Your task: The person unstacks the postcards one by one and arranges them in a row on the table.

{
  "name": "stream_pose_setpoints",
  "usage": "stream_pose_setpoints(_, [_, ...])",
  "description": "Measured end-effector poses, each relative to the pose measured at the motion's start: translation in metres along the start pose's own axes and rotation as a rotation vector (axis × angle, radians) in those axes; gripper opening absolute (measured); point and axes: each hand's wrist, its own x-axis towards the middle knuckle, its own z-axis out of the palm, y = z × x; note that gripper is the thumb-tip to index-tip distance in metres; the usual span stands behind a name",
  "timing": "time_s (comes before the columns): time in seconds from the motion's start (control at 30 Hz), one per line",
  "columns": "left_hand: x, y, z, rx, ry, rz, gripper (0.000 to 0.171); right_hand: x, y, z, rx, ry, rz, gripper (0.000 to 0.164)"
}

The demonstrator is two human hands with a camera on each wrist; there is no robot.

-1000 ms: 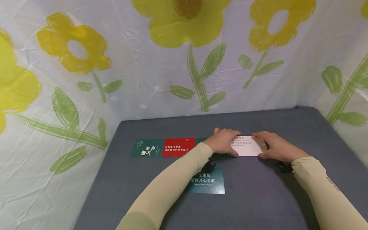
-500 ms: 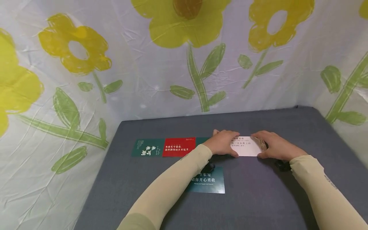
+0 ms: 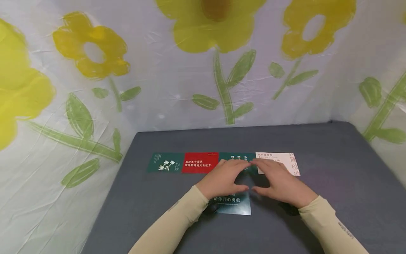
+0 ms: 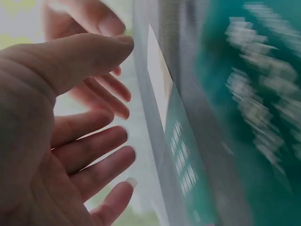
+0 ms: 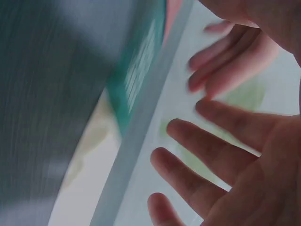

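My left hand and right hand hover over the table with fingers spread and relaxed, fingertips almost meeting. Neither holds anything, and the wrist views show bare palms. Below and between them lies a teal card with white writing, its upper part hidden by the hands. Behind is a row of cards laid edge to edge: a dark green card, a red card, another green card partly covered by my fingers, and a white card at the right end, slightly tilted.
The cards lie flat on a grey cloth-covered table. A white curtain printed with yellow flowers hangs along the back and left side.
Both hands have let go of the white card and moved left and nearer, over the lower teal card. The white card now shows whole at its right end, slightly turned. The head view has shifted slightly.
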Motion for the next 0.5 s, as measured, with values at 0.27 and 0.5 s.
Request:
stream_pose_setpoints(0.27, [-0.079,-0.03,-0.001,0.055,-0.072,-0.112,0.085,-0.005,-0.056,0.029,0.002,-0.122,-0.031,0.09])
stream_pose_setpoints(0.5, [-0.093,-0.025,-0.004,0.045,-0.151,-0.13,0.097,-0.002,-0.057,0.044,0.006,-0.174,-0.029,0.094])
